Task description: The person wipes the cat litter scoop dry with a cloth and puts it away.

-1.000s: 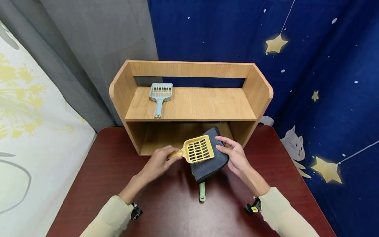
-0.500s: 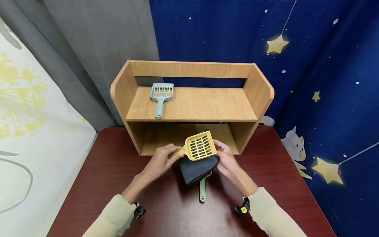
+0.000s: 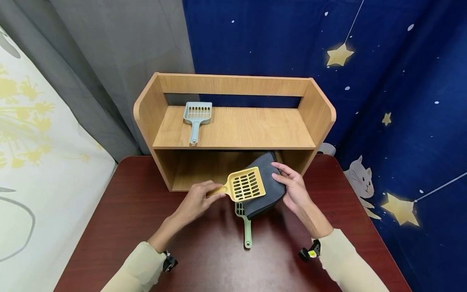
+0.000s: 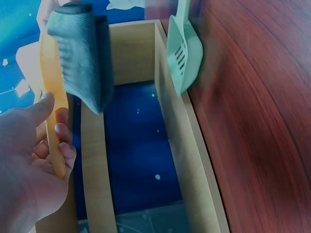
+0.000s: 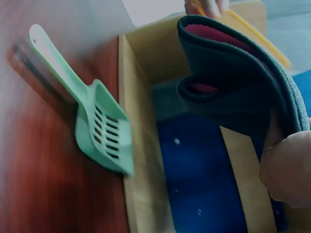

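Note:
My left hand grips the handle of a yellow slotted litter scoop, held up above the table. In the left wrist view, the fingers of that hand curl round the handle. A folded dark grey cloth is pinched at its right edge by my right hand. The cloth lies behind and under the scoop's head, and the right wrist view shows its folds with a pink inner side. Below them a green litter scoop lies on the table, its head partly hidden by the cloth and the yellow scoop.
A two-level wooden shelf stands at the back of the dark red table. On its upper level, at the left, sits a light blue litter scoop. Curtains hang behind the shelf.
The right hand and cloth move left beneath the yellow scoop, then back right. More of the green scoop's head shows now. The left hand keeps its grip, with the yellow scoop nearly still.

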Tool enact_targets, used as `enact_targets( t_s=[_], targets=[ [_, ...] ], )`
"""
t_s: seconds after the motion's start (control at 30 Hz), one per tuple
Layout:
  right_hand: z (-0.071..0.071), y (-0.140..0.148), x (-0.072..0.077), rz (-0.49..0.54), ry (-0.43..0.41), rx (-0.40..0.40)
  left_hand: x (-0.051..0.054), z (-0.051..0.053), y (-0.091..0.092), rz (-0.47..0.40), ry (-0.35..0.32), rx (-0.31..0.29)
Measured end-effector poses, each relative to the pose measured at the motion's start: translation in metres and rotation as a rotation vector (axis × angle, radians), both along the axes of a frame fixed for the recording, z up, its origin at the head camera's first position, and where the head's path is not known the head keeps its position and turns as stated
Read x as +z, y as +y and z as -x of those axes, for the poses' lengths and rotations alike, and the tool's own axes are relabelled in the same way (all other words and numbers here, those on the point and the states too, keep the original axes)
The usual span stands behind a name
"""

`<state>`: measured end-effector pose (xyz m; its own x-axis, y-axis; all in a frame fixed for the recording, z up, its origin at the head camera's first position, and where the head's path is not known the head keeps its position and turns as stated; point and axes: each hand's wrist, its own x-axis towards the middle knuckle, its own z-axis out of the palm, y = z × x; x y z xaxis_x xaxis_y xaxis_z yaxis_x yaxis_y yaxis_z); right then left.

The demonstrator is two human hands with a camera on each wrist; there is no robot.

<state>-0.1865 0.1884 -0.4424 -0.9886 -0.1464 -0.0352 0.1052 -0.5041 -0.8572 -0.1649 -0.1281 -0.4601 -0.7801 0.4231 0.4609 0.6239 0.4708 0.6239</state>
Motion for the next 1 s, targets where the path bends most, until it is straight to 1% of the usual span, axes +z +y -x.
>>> enact_targets(
  t_s=[0.13,0.23,0.33,0.4,0.5,0.6,0.7,0.8,0.9,1.0],
  targets=[
    [0.000,-0.020,-0.011,0.024,-0.017,-0.009,0.004,0.001,0.009,-0.050,-0.019,0.008],
    [-0.001,-0.035,-0.018,0.036,-0.018,-0.010,0.008,0.002,0.014,-0.070,-0.030,0.017],
    [-0.002,-0.044,-0.021,0.032,-0.012,0.008,0.009,0.002,0.018,-0.072,-0.027,0.016],
    [-0.002,-0.045,-0.021,0.018,-0.012,0.019,0.009,0.002,0.018,-0.073,-0.021,0.010],
    [-0.003,-0.036,-0.018,0.004,-0.015,0.007,0.008,0.001,0.016,-0.071,-0.001,0.003],
    [-0.005,-0.021,-0.011,-0.008,-0.012,-0.007,0.007,0.000,0.011,-0.055,0.017,0.001],
    [-0.007,-0.007,-0.002,-0.015,0.014,-0.016,0.005,0.000,0.005,-0.029,0.029,0.004],
    [-0.008,0.005,0.006,-0.032,0.044,-0.031,0.004,0.000,0.001,-0.007,0.026,0.007],
    [-0.009,0.013,0.012,-0.065,0.075,-0.036,0.001,0.001,-0.002,0.013,0.025,0.015],
    [-0.011,0.019,0.014,-0.118,0.097,-0.048,-0.001,0.001,-0.005,0.029,0.024,0.030]
  ],
)
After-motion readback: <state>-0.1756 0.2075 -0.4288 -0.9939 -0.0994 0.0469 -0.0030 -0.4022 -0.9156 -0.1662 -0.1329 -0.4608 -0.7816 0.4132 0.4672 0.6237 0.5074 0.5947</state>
